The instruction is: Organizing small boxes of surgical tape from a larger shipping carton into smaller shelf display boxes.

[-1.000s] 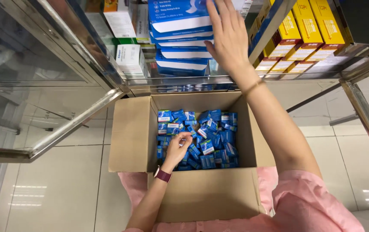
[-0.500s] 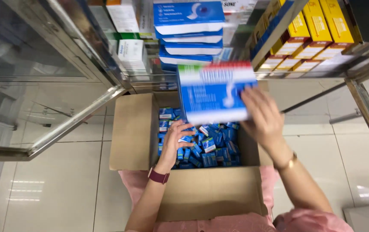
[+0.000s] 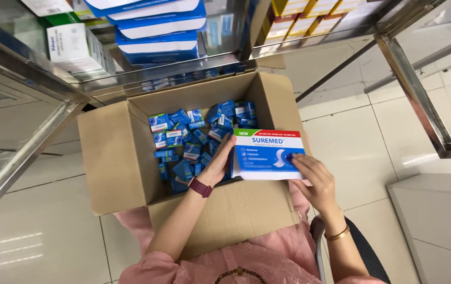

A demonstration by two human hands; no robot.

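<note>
An open cardboard carton (image 3: 112, 158) rests on my lap, its bottom covered with several small blue packets (image 3: 194, 142). Both hands hold a large flat blue-and-white box (image 3: 267, 155) over the carton's right side. My left hand (image 3: 219, 164) grips the box's left edge, fingers pointing up. My right hand (image 3: 312, 181) holds its lower right corner, fingertips on the printed face. A dark red watch sits on my left wrist and a gold bangle on my right.
A glass cabinet shelf (image 3: 183, 66) just beyond the carton carries a stack of the same blue-and-white boxes (image 3: 154, 31), a white box (image 3: 75, 50) to their left and yellow boxes (image 3: 309, 18) to the right. Metal frame bars (image 3: 414, 89) stand at right; tiled floor lies below.
My right hand came down from the shelf stack with one large box to the carton's right side. My left hand left the small packets and took the box's left edge.
</note>
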